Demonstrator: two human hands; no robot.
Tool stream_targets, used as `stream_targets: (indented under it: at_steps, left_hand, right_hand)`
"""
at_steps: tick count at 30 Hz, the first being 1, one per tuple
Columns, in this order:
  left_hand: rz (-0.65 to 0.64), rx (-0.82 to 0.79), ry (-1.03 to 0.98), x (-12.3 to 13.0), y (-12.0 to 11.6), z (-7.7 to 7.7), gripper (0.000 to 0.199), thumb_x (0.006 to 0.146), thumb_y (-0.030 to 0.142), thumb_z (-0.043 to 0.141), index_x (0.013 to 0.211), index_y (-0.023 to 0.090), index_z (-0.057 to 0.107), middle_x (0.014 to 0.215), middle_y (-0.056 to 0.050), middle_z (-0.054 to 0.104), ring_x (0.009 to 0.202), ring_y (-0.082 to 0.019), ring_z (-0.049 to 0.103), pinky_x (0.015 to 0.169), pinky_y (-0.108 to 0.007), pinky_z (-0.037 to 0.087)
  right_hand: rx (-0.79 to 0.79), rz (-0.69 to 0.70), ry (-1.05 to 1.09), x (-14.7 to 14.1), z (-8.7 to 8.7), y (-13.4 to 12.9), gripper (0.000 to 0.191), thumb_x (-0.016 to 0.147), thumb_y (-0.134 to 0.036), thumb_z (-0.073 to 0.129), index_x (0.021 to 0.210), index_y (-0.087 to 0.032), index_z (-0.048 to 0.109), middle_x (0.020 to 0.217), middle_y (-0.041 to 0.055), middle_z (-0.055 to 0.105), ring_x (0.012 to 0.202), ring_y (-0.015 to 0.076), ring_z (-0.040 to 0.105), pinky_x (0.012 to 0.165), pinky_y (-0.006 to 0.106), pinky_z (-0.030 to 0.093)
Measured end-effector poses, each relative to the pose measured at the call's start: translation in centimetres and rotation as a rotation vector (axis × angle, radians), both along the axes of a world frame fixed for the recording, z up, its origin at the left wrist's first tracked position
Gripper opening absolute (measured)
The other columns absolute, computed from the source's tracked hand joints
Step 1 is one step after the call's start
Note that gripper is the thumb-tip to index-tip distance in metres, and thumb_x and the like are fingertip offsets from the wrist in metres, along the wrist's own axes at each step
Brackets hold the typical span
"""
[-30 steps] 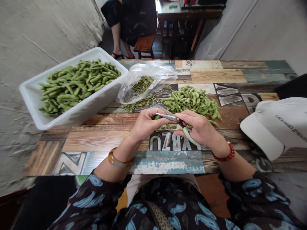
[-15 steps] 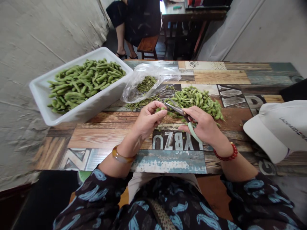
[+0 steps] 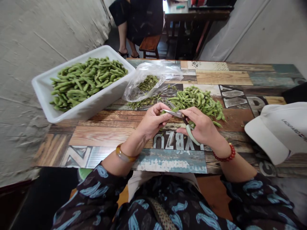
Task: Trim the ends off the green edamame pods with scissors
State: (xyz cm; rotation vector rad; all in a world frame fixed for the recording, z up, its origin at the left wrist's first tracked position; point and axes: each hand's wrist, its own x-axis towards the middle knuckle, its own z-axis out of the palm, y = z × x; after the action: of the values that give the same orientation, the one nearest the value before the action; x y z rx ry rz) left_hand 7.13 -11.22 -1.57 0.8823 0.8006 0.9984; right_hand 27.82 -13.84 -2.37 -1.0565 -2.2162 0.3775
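My left hand point(image 3: 153, 120) pinches a green pod, mostly hidden by the fingers. Scissors point(image 3: 177, 114) with a pale green handle are held in my right hand point(image 3: 200, 125), their blades parted and touching the fingertips of my left hand. Just beyond my hands lies a loose pile of green pods point(image 3: 199, 100). A clear plastic bag point(image 3: 168, 76) with green trimmings point(image 3: 148, 83) inside stands left of the pile, and more scraps point(image 3: 141, 103) lie at its front. The white tub point(image 3: 103, 95) at the left holds many pods point(image 3: 83, 80).
A white cap point(image 3: 278, 127) rests on the patterned table point(image 3: 220, 77) at the right, with a dark object behind it. Beyond the table, a person point(image 3: 144, 19) sits on a wooden stool point(image 3: 150, 43) near another table point(image 3: 199, 14). A wall borders the left side.
Both hands have shifted slightly, and the scissor blades have swung lower and nearer my left fingertips. The whole view has moved a little.
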Motion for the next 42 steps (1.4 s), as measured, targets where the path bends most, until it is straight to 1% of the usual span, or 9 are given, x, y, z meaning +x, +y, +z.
stream_targets:
  at_steps: [3, 8, 18, 22, 27, 31, 35, 40, 42]
  left_hand:
    - [-0.024, 0.018, 0.029, 0.3, -0.1, -0.3, 0.036, 0.062, 0.030, 0.086, 0.075, 0.016, 0.056, 0.058, 0.006, 0.056, 0.041, -0.002, 0.040, 0.039, -0.016, 0.026]
    - [0.017, 0.043, 0.084, 0.3, 0.0, -0.3, 0.034, 0.060, 0.027, 0.087, 0.072, 0.016, 0.056, 0.061, 0.005, 0.056, 0.043, -0.003, 0.040, 0.039, -0.017, 0.028]
    - [0.007, 0.035, 0.118, 0.2, 0.4, -0.5, 0.031, 0.061, 0.025, 0.086, 0.072, 0.016, 0.058, 0.060, 0.006, 0.052, 0.043, -0.002, 0.036, 0.039, -0.016, 0.025]
    - [0.005, 0.011, 0.125, 0.1, 0.5, -0.6, 0.031, 0.061, 0.025, 0.086, 0.074, 0.015, 0.059, 0.057, 0.007, 0.050, 0.042, -0.002, 0.035, 0.039, -0.016, 0.023]
    - [-0.002, -0.016, 0.081, 0.0, 0.7, -0.7, 0.031, 0.064, 0.027, 0.083, 0.074, 0.016, 0.057, 0.059, 0.004, 0.056, 0.042, -0.003, 0.037, 0.040, -0.016, 0.023]
    - [-0.019, -0.074, 0.023, -0.2, 0.8, -0.4, 0.029, 0.066, 0.027, 0.081, 0.084, 0.016, 0.061, 0.062, 0.005, 0.053, 0.044, -0.003, 0.038, 0.040, -0.015, 0.021]
    - [-0.050, -0.135, -0.071, -0.4, 1.1, 0.1, 0.027, 0.070, 0.029, 0.077, 0.077, 0.016, 0.055, 0.069, 0.003, 0.053, 0.048, -0.004, 0.039, 0.039, -0.015, 0.022]
    - [-0.065, -0.152, -0.128, -0.7, 1.2, 0.3, 0.036, 0.073, 0.037, 0.075, 0.069, 0.016, 0.046, 0.066, 0.004, 0.047, 0.047, -0.004, 0.036, 0.038, -0.015, 0.020]
    - [-0.068, -0.134, -0.103, -0.7, 1.1, 0.0, 0.034, 0.074, 0.037, 0.076, 0.071, 0.016, 0.050, 0.064, 0.005, 0.046, 0.046, -0.003, 0.035, 0.038, -0.015, 0.018]
  right_hand:
    - [0.003, 0.000, -0.001, 0.0, 0.1, -0.1, 0.053, 0.085, -0.046, 0.070, 0.128, -0.017, 0.055, 0.107, 0.0115, 0.063, 0.092, 0.0251, 0.063, 0.081, 0.039, 0.055]
    - [-0.006, -0.010, -0.042, 0.1, 0.4, -0.2, 0.047, 0.090, -0.047, 0.065, 0.126, -0.018, 0.056, 0.102, 0.0099, 0.065, 0.089, 0.0233, 0.063, 0.077, 0.035, 0.054]
    - [-0.040, -0.012, -0.157, 0.7, 1.0, -0.2, 0.045, 0.094, -0.046, 0.059, 0.125, -0.014, 0.059, 0.101, 0.0110, 0.066, 0.088, 0.0243, 0.065, 0.076, 0.036, 0.054]
    - [-0.047, -0.013, -0.164, 0.9, 0.9, -0.2, 0.044, 0.094, -0.045, 0.059, 0.126, -0.015, 0.059, 0.102, 0.0108, 0.067, 0.089, 0.0241, 0.066, 0.077, 0.035, 0.054]
    - [-0.051, -0.016, -0.136, 1.3, 0.5, 0.1, 0.042, 0.093, -0.046, 0.060, 0.124, -0.019, 0.060, 0.104, 0.0098, 0.069, 0.091, 0.0235, 0.067, 0.078, 0.034, 0.055]
    - [0.003, -0.164, -0.041, 2.5, 0.8, 0.9, 0.044, 0.090, -0.050, 0.062, 0.121, -0.018, 0.063, 0.098, 0.0094, 0.071, 0.086, 0.0239, 0.067, 0.078, 0.035, 0.055]
    - [0.051, -0.353, 0.015, 3.9, 1.1, 1.8, 0.044, 0.089, -0.052, 0.062, 0.118, -0.019, 0.066, 0.092, 0.0088, 0.072, 0.088, 0.0265, 0.067, 0.081, 0.040, 0.054]
    - [0.057, -0.411, 0.030, 4.3, 0.8, 2.3, 0.043, 0.089, -0.053, 0.062, 0.116, -0.020, 0.068, 0.092, 0.0086, 0.073, 0.088, 0.0270, 0.068, 0.081, 0.041, 0.055]
    - [0.058, -0.416, 0.017, 4.1, 0.5, 2.3, 0.044, 0.089, -0.053, 0.061, 0.116, -0.019, 0.068, 0.093, 0.0091, 0.073, 0.088, 0.0273, 0.068, 0.080, 0.041, 0.055]
